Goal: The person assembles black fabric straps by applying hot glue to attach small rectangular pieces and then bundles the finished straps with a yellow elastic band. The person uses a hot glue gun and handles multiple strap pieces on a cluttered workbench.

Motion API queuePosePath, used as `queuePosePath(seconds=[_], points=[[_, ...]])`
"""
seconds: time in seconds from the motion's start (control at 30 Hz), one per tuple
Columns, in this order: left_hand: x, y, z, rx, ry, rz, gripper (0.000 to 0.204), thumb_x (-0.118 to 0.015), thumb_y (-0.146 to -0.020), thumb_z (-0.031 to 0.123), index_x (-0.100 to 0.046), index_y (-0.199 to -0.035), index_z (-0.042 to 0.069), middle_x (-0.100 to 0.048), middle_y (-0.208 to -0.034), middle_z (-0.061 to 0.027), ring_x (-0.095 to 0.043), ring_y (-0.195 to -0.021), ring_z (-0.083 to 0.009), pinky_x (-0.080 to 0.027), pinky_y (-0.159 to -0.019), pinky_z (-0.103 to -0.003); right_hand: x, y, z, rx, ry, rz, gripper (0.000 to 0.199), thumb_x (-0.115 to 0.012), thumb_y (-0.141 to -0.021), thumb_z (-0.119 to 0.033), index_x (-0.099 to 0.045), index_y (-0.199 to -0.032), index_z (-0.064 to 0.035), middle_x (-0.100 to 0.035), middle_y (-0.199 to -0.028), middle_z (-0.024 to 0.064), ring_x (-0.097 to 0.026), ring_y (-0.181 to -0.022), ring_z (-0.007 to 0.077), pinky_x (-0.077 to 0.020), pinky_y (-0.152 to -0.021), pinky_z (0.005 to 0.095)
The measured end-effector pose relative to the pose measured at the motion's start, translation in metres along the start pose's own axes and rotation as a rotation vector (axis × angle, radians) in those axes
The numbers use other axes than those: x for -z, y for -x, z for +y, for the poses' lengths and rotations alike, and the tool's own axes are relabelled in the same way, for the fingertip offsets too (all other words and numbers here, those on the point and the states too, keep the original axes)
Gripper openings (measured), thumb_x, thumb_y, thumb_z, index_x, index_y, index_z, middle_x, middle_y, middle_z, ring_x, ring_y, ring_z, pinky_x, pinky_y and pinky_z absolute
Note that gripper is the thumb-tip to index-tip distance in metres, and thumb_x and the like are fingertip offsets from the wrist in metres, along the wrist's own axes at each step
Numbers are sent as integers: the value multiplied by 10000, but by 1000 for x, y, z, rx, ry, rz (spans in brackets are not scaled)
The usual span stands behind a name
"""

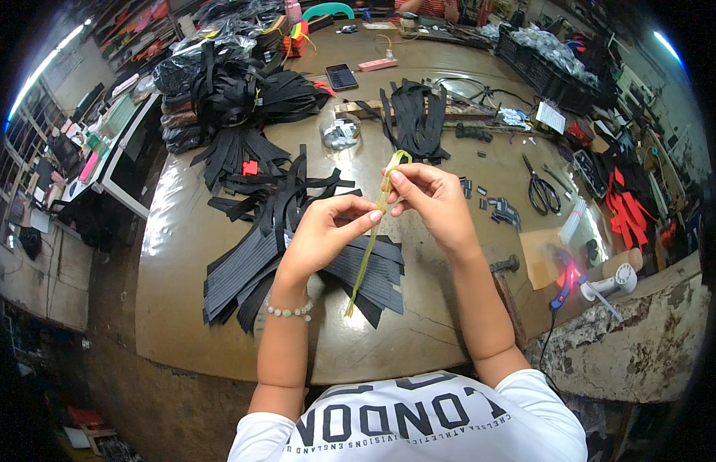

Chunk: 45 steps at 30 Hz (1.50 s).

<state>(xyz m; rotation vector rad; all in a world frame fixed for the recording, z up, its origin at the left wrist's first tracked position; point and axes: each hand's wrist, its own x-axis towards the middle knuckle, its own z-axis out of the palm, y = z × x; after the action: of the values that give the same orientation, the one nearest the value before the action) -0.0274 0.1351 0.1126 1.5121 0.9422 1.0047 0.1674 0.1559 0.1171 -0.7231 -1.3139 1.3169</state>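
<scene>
Between my two hands, over the middle of the table, is a thin yellow-green plastic strip (364,266). My left hand (332,231) pinches it between thumb and fingers, a beaded bracelet on that wrist. Just above and to the right, my right hand (431,196) pinches the strip's upper part, where it bends into a small loop. Its lower end hangs down over a spread pile of black webbing straps (296,269). Another bundle of black straps (417,119) lies beyond my right hand.
Large black strap bundles (235,92) fill the far left. A clear round container (341,132) and a phone (342,76) lie beyond my hands. To the right are scissors (543,191), small black buckles (502,210), a hammer (505,266), a blue glue gun (565,281) and red straps (629,212).
</scene>
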Motion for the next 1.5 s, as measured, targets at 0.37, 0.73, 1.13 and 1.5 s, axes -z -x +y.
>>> queuePosePath(seconds=[0.37, 0.73, 1.13, 1.5], points=[[-2, 1, 8, -39, 42, 168, 198, -735, -878, 169, -719, -986, 4, -689, -860, -18, -597, -789, -66, -483, -735, -221, -5, 3, -2, -173, -106, -63, 237, -660, -937, -164, -652, -1080, 25, -665, -957, 62, -635, -819, 105, -551, -651, 246], [-2, 3, 12, -30, 28, 244, 190, -723, -883, 155, -719, -973, -12, -703, -870, -35, -616, -780, -69, -491, -722, -217, -3, 4, -6, -132, -34, -136, 237, -690, -913, -160, -673, -1057, 27, -680, -952, 67, -628, -804, 98, -554, -671, 246], [-5, 4, 13, -90, 6, 271, 193, -737, -874, 158, -732, -956, -16, -704, -829, -26, -612, -739, -55, -489, -686, -205, -7, 5, -5, -75, 15, -136, 304, -713, -899, -209, -678, -1064, 44, -694, -961, 87, -651, -787, 121, -568, -706, 265], [-8, 5, 16, -75, 6, 294, 200, -749, -863, 153, -735, -963, -19, -695, -817, -14, -596, -717, -48, -481, -666, -199, -6, 6, -5, -41, 106, -83, 264, -707, -897, -185, -682, -1019, 47, -694, -920, 84, -649, -728, 113, -539, -674, 249]])
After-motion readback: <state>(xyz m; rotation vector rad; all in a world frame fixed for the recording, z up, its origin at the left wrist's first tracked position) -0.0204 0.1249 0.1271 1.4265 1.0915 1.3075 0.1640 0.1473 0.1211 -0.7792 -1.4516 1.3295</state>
